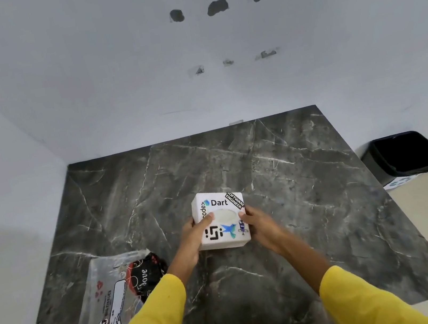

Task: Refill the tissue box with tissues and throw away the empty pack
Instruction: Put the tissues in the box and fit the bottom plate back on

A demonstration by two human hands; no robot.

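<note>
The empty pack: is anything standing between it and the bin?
Nothing visible blocks it. The pack lies flat at the table's near left; the bin stands open on the floor past the far right corner. Only the tissue box lies roughly between.

The table (311, 202) at mid-frame is dark grey marble-look stone with pale veins and a soft sheen. The white tissue box (220, 218) looks matt, with glossy printed stickers. At lower left the pack (111, 298) is thin, crinkled clear plastic. The sleeves (154, 322) are yellow cloth. At right, a bin (402, 157) of black plastic.
</note>
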